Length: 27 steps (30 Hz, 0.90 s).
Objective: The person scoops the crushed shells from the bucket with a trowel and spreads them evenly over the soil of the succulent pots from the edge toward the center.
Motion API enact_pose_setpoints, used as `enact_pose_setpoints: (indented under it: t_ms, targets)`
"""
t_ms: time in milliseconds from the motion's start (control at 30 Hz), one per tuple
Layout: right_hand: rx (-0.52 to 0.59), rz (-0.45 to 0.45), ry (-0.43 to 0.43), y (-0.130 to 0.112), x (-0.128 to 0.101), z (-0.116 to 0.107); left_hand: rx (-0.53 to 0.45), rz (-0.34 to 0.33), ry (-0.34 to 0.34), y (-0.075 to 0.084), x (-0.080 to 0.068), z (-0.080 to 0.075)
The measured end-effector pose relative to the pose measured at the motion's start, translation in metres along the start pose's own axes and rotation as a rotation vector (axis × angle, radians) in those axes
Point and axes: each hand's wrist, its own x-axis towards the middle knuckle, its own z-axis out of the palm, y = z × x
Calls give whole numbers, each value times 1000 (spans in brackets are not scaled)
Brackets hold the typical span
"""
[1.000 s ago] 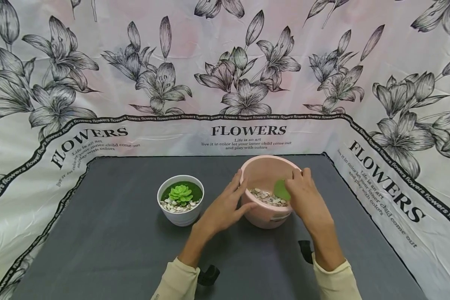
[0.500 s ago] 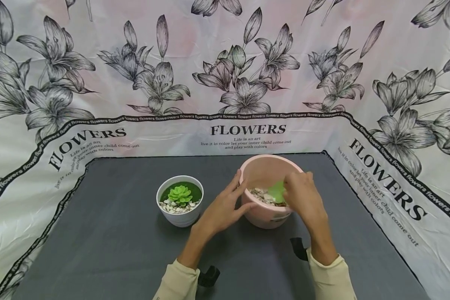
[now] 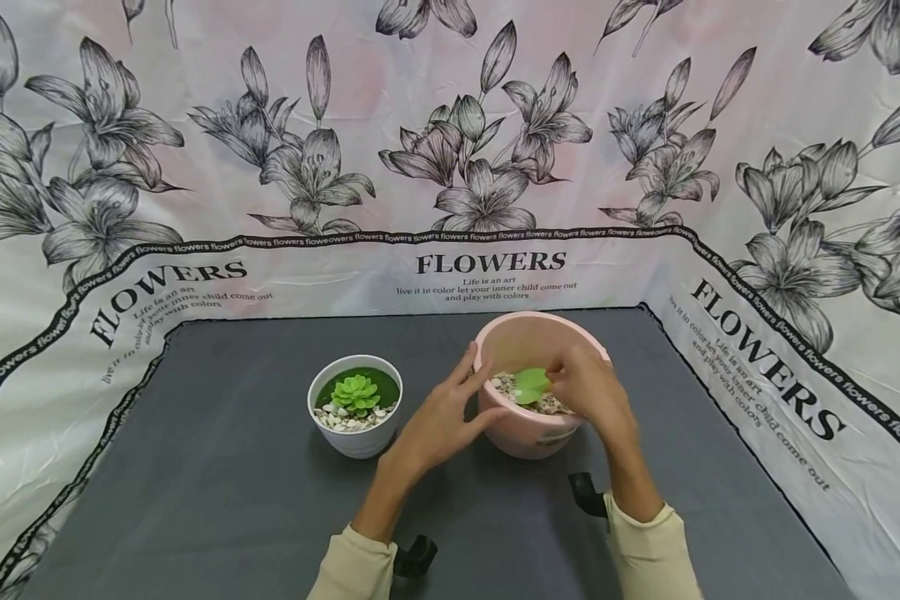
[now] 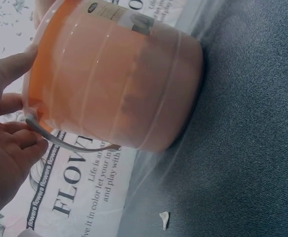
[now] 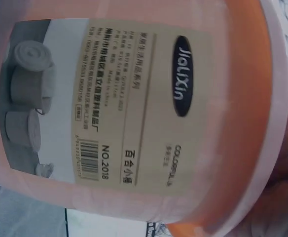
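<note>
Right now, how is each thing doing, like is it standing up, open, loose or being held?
Pink bucket: standing, open on top.
Bucket handle: hanging down.
Pebbles: loose inside the pink bucket.
Green tool: held by the right hand, inside the bucket.
Left hand: holding the bucket's rim.
White pot: standing, open on top.
Green plant: sitting in the white pot.
Small white chip: lying on the grey table.

White pot [image 3: 354,442] stood upright on grey tablecloth [image 3: 195,467]. Bright green succulent [image 3: 355,395] sat mid-pot, white stones [image 3: 349,420] at its near side. Small white chip [image 4: 164,220] lay loose on the cloth. Lily-print backdrop [image 3: 322,271] rose behind, bearing black "FLOWERS" lettering [image 3: 491,263].
</note>
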Motion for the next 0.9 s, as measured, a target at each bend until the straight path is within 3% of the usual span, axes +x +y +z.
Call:
enact_pose_setpoints:
  t_ms: [167, 300, 433, 700, 900]
  targets:
    - [36, 3, 15, 6, -2, -6, -1, 0, 4, 1, 1, 2]
    - [202, 73, -56, 8, -7, -16, 3, -12, 10, 1, 0, 3]
    - [325, 114, -66, 10, -15, -24, 15, -9, 15, 1, -2, 4]
    - [494, 95, 79, 23, -45, -47, 14, 13, 52, -1, -2, 4]
    - [487, 57, 162, 30, -60, -57, -3, -5, 62, -2, -1, 3]
